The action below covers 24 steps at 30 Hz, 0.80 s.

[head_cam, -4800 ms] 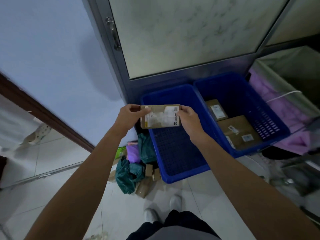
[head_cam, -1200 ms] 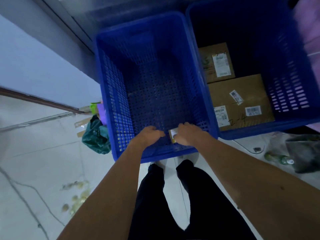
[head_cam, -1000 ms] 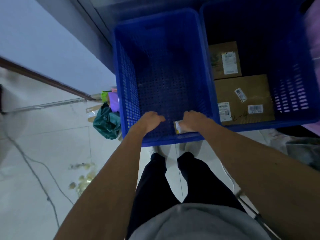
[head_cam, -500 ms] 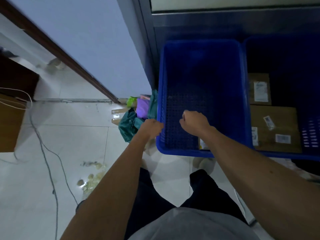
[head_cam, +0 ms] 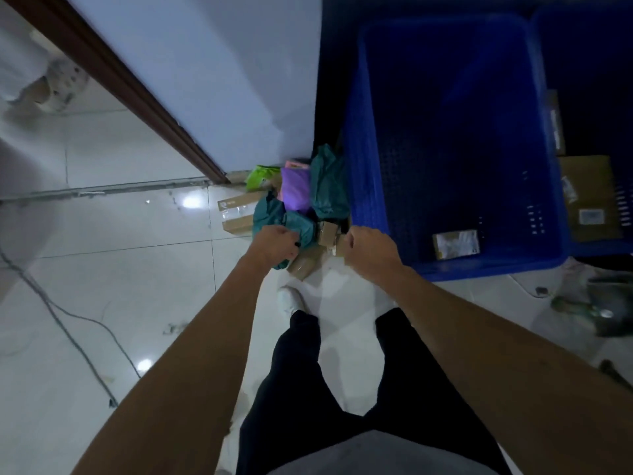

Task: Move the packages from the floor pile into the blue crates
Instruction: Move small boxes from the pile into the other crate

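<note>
The floor pile lies left of the crates: a teal bag (head_cam: 291, 221), a purple bag (head_cam: 295, 190), a green bag (head_cam: 262, 174), flat cardboard boxes (head_cam: 236, 214) and small cardboard boxes (head_cam: 327, 233). My left hand (head_cam: 274, 243) is at the teal bag's near edge with its fingers curled; whether it grips the bag is hidden. My right hand (head_cam: 370, 246) hovers loosely curled beside the small boxes and holds nothing. The left blue crate (head_cam: 363, 159) holds one small labelled box (head_cam: 455, 243). The right blue crate (head_cam: 616, 246) holds brown boxes (head_cam: 589, 197).
A white wall with a brown door frame (head_cam: 113, 84) stands behind the pile. A grey cable (head_cam: 68, 323) runs over the tiled floor at left. Bottles and clutter (head_cam: 606, 310) lie right of my feet. Another person's shoe (head_cam: 58, 87) shows at far left.
Both hands set the small labelled box down in the left crate, let it go and moved left out of the crate to the floor pile. The view turned left with them.
</note>
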{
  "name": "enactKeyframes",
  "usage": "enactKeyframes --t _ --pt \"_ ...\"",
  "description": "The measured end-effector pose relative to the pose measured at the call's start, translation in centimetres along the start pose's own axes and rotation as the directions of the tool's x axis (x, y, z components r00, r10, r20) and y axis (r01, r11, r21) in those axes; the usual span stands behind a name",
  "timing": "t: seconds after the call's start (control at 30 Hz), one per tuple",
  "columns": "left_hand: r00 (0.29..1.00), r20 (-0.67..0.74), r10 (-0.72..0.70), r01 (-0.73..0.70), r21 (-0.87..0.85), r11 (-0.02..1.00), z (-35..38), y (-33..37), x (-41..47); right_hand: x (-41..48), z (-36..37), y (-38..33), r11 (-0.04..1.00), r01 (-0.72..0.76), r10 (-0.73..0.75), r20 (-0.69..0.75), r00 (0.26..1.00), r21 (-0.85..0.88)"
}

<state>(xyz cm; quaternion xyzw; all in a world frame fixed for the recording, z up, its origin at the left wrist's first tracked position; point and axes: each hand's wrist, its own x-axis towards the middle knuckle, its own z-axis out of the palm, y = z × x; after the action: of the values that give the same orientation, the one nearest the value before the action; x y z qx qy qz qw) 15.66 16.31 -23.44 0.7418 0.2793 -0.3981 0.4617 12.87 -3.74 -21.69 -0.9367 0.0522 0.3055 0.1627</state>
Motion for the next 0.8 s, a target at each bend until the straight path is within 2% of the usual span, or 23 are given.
enactKeyframes --t 0.17,0.27,0.47,0.57,0.7,0.8 --pt "0.994 0.109 0.027 -0.028 0.005 1.000 0.7 -1.3 3.5 2.2 4.6 -0.6 0.996 -0.087 0.086 0.086 0.993 0.005" --pt "0.992 0.124 0.022 -0.023 0.005 1.000 1.8 -3.3 6.7 5.2 7.8 -0.5 0.986 -0.157 0.150 0.129 0.980 0.047" --pt "0.988 0.156 0.011 0.001 -0.073 0.997 5.3 -7.4 13.5 12.0 16.6 1.2 0.951 -0.290 0.246 0.304 0.921 0.108" --pt "0.988 0.154 0.015 -0.008 -0.041 0.999 7.6 -9.2 16.9 14.8 20.3 2.1 0.942 -0.323 0.288 0.273 0.918 0.094" --pt "0.988 0.153 -0.011 0.033 -0.142 0.989 10.7 -11.4 21.2 19.2 23.9 4.0 0.955 -0.294 0.281 0.190 0.941 0.044" --pt "0.985 0.164 0.045 -0.025 -0.125 0.992 12.2 -12.3 24.3 22.6 25.8 5.2 0.942 -0.334 0.328 0.131 0.936 0.029"
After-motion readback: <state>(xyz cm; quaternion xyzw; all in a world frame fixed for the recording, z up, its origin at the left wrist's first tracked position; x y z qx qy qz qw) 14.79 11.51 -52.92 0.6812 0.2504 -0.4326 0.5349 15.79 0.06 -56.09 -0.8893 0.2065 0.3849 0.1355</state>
